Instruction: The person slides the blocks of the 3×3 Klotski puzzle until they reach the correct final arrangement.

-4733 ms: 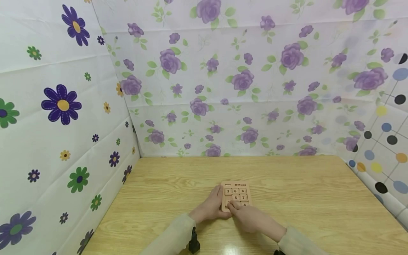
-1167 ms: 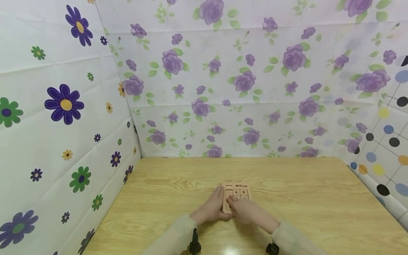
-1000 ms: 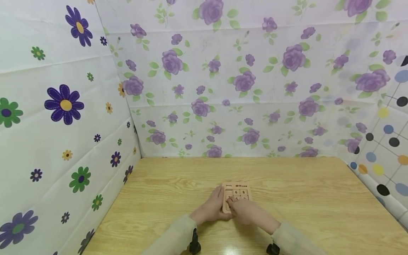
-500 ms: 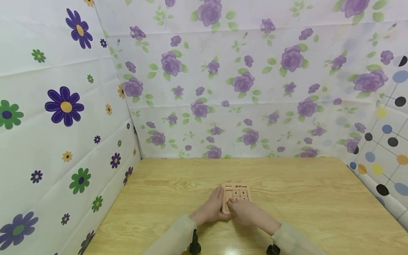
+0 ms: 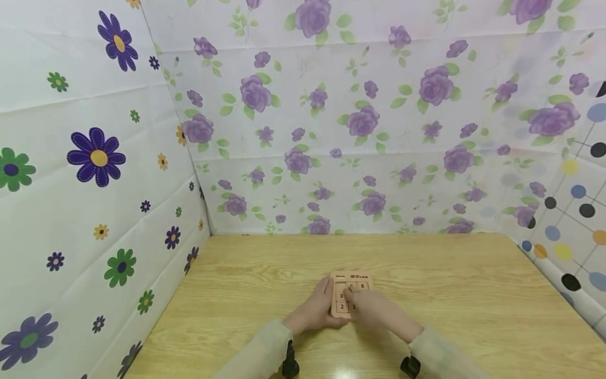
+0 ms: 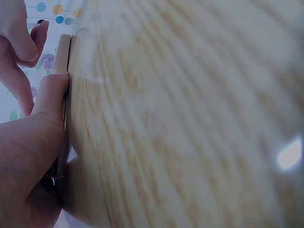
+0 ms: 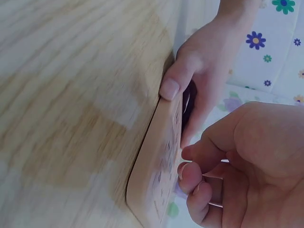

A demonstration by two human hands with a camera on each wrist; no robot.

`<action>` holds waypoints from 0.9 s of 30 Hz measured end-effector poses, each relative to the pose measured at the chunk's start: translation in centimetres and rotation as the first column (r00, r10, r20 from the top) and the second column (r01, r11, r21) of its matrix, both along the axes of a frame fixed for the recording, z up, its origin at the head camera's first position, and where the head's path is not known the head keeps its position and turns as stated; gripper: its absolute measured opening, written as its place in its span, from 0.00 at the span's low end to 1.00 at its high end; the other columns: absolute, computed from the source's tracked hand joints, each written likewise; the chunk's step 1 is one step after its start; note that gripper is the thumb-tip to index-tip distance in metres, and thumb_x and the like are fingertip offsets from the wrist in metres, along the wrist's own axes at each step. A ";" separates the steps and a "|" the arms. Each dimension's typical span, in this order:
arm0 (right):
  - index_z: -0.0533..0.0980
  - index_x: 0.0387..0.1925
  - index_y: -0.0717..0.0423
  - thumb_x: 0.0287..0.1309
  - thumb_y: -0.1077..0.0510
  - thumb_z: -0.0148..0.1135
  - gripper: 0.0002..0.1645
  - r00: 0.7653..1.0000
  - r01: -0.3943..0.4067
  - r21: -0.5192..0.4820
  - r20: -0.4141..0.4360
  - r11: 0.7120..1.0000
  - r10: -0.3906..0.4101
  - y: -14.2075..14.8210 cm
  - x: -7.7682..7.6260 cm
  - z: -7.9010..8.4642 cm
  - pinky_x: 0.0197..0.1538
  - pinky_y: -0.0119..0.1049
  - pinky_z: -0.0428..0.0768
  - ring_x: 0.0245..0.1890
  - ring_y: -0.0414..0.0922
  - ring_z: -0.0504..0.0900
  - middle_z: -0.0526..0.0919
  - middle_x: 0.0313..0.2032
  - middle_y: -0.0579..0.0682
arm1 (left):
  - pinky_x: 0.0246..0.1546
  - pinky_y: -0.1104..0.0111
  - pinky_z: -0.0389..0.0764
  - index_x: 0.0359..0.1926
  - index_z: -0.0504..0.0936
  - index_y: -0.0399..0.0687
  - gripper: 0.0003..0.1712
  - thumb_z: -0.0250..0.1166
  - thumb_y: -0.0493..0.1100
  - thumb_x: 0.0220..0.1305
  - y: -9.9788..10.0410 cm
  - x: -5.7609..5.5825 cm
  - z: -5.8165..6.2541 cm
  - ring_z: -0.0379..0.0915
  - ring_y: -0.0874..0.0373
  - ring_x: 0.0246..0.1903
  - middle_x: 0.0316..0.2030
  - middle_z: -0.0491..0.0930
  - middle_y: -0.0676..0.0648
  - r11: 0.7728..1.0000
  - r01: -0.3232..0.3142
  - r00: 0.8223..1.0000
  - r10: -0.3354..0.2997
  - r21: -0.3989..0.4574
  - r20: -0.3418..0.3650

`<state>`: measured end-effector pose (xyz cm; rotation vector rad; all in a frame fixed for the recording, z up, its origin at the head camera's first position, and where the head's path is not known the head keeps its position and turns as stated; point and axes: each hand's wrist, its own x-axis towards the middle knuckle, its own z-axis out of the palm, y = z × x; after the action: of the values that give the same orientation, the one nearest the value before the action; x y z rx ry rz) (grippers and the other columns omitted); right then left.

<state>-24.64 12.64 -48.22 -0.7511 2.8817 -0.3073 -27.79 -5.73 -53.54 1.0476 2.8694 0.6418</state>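
Puzzle board point(image 5: 347, 277) lying on table point(image 5: 440, 279), between both hands. Left hand point(image 5: 316, 308) gripping board's left side, thumb bent round near edge. Right hand point(image 5: 375, 308) above board's right part, fingers curled in, nothing seen in grasp; cannot tell whether fingertips touch board. Tile 3 point(image 5: 341, 296) at board's left, tile 2 point(image 5: 342, 307) just below. Rose-print cloth point(image 5: 362, 121) behind board.

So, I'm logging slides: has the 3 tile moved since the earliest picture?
Yes: the 3 tile has slid down one slot, from top-left to middle-left on the puzzle board.
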 end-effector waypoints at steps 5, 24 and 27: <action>0.71 0.62 0.63 0.61 0.52 0.62 0.31 0.993 0.019 0.066 -0.120 0.998 -0.011 0.2 -0.5 -0.7 0.46 0.46 0.86 0.44 0.54 0.85 0.76 0.60 0.62 | 0.74 0.58 0.56 0.73 0.39 0.27 0.68 0.69 0.63 0.53 -0.1 -0.1 0.1 0.48 0.43 0.73 0.72 0.48 0.31 0.999 -0.020 0.999 0.021 -0.044 0.029; 0.70 0.63 0.61 0.63 0.50 0.61 0.31 0.995 0.016 0.103 -0.102 0.995 -0.005 -0.1 -0.3 -0.1 0.57 0.49 0.81 0.56 0.56 0.80 0.76 0.61 0.60 | 0.75 0.57 0.53 0.74 0.37 0.28 0.68 0.68 0.65 0.54 -0.2 0.0 0.0 0.41 0.42 0.75 0.74 0.42 0.30 0.998 -0.029 0.996 0.033 -0.053 0.079; 0.70 0.64 0.62 0.63 0.51 0.60 0.31 0.996 0.013 0.090 -0.091 0.996 -0.004 -0.2 -0.5 -0.3 0.59 0.49 0.79 0.58 0.56 0.78 0.75 0.62 0.60 | 0.75 0.56 0.54 0.73 0.37 0.28 0.68 0.68 0.65 0.54 -0.2 0.0 0.0 0.41 0.42 0.75 0.74 0.41 0.29 0.999 -0.020 0.996 0.024 -0.041 0.081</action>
<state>-25.10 12.42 -48.52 -0.7561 2.9613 -0.1457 -27.78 -5.93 -53.58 0.9631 2.8154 0.6109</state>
